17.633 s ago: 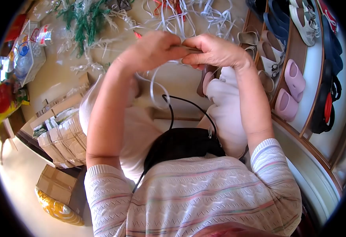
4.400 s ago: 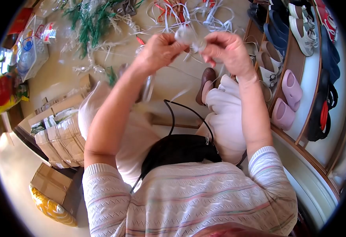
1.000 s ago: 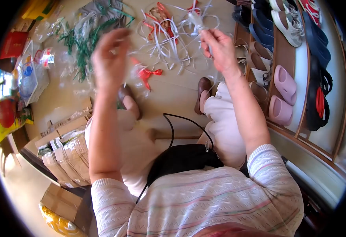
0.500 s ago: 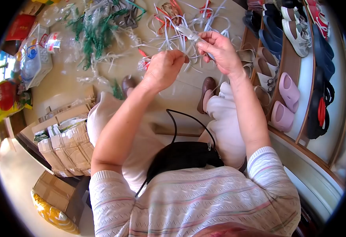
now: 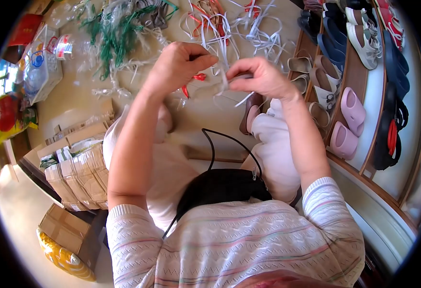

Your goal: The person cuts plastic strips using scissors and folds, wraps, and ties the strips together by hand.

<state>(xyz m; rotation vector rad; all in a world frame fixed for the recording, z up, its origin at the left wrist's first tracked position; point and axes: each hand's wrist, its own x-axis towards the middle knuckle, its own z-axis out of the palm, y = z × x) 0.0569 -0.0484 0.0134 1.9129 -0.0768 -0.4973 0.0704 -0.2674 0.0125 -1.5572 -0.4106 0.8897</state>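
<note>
Above the knees, my left hand point(image 5: 184, 65) has its fingers pinched together; whatever is between them is too small to make out. Facing it, my right hand point(image 5: 258, 77) is closed on a whitish strip point(image 5: 225, 79), blurred, that hangs near its fingertips. A small gap separates the two hands. Beyond them on the floor lies a tangle of white ribbons point(image 5: 261, 24) with red ones point(image 5: 213, 14) among them. A red piece point(image 5: 185, 91) shows just below my left hand.
Green netting point(image 5: 109, 41) lies at the upper left, beside a white basket point(image 5: 40, 72) and a plastic bottle point(image 5: 69, 48). Flattened cardboard point(image 5: 78, 177) and a carton point(image 5: 64, 225) are at the left. A shoe rack point(image 5: 359, 86) lines the right. A black bag point(image 5: 220, 187) rests on the lap.
My left hand has risen and shifted left. My right hand has lowered and turned inward, and the whitish strip now hangs by its fingertips instead of pointing up and away as a bundle.
</note>
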